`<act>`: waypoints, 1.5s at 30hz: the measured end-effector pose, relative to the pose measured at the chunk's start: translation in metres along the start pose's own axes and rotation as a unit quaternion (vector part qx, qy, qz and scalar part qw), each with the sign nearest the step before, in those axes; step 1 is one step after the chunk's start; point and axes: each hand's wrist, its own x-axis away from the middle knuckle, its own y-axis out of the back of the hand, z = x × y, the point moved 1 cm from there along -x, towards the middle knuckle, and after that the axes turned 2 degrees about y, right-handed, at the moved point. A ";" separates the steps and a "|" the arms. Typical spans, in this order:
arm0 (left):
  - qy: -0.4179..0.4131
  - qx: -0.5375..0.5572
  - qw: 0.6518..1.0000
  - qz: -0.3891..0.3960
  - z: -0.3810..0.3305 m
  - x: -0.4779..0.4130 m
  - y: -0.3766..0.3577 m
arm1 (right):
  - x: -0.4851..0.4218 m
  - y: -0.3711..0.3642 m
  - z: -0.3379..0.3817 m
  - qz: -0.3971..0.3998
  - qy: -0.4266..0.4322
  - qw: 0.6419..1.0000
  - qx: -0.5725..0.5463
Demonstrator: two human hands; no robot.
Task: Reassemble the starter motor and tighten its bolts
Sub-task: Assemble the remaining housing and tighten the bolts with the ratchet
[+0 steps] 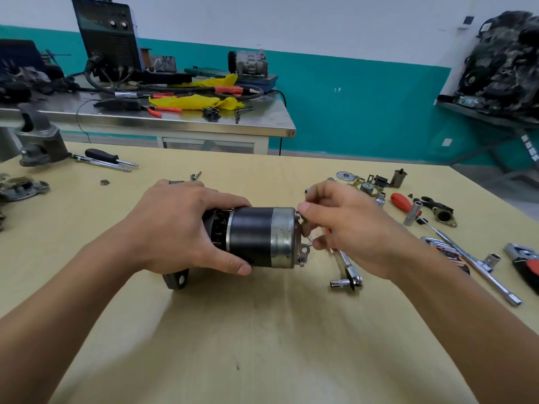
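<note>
The starter motor (259, 236) lies on its side in the middle of the wooden table (262, 330), black body with a silver end cap facing right. My left hand (180, 225) grips its left part, fingers over the top and thumb underneath. My right hand (344, 225) is at the end cap, its fingertips pinching a small bolt (304, 221) at the cap's face. A metal bracket (304, 252) with a bolt sits low on the cap. A mounting flange (176, 279) pokes out under my left wrist.
A ratchet (345, 275) lies just right of the motor, under my right hand. Sockets, a T-handle wrench (472, 263), a red-handled screwdriver (404, 204) and small parts cover the table's right side. Screwdrivers (108, 160) and a housing (38, 141) lie far left. A cluttered steel bench (175, 121) stands behind.
</note>
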 end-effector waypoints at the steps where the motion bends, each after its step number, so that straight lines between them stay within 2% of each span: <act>1: 0.001 0.004 1.000 0.000 0.001 0.000 0.001 | 0.000 0.002 0.001 0.013 -0.020 0.997 -0.076; 2: 0.003 0.006 1.000 0.000 0.001 0.000 0.001 | 0.001 0.004 -0.001 0.020 -0.033 0.994 -0.105; 4: 0.004 0.010 1.000 -0.001 0.001 0.000 0.001 | 0.001 0.002 -0.006 0.008 -0.039 0.998 -0.038; 7: 0.005 0.021 1.000 -0.002 0.002 0.000 0.001 | 0.002 -0.005 -0.009 -0.020 0.035 0.996 0.074; 10: 0.011 0.046 0.999 -0.002 0.005 0.000 0.001 | 0.002 0.001 -0.007 -0.032 0.090 0.995 0.041; 12: 0.021 0.059 0.998 -0.004 0.007 0.000 0.001 | 0.002 0.008 -0.006 -0.030 0.082 0.995 -0.040; 13: 0.024 0.064 0.998 -0.006 0.008 -0.001 0.001 | 0.003 0.010 -0.006 -0.031 0.069 0.996 -0.045; 16: 0.028 0.072 0.997 -0.006 0.009 -0.001 0.000 | 0.011 0.005 -0.012 0.013 0.002 0.996 0.084; 18: 0.029 0.075 0.997 -0.005 0.010 -0.001 0.000 | 0.015 -0.001 -0.015 0.060 -0.024 0.989 0.132; 25: 0.020 0.079 0.997 -0.009 0.010 0.000 0.000 | 0.024 -0.002 -0.013 0.157 -0.032 0.980 0.118; 31: 0.025 0.079 0.997 -0.012 0.009 0.000 0.001 | 0.025 -0.002 -0.013 0.097 -0.001 0.989 0.109; 36: 0.029 0.075 0.997 -0.012 0.009 0.000 0.001 | 0.024 -0.003 -0.011 0.122 -0.102 0.985 0.070; 43: 0.029 0.080 0.996 -0.011 0.008 0.000 0.001 | 0.025 -0.005 -0.011 0.091 -0.086 0.992 0.016; 45: 0.031 0.080 0.996 -0.011 0.008 0.000 0.001 | 0.025 -0.003 -0.010 0.088 -0.106 0.991 0.002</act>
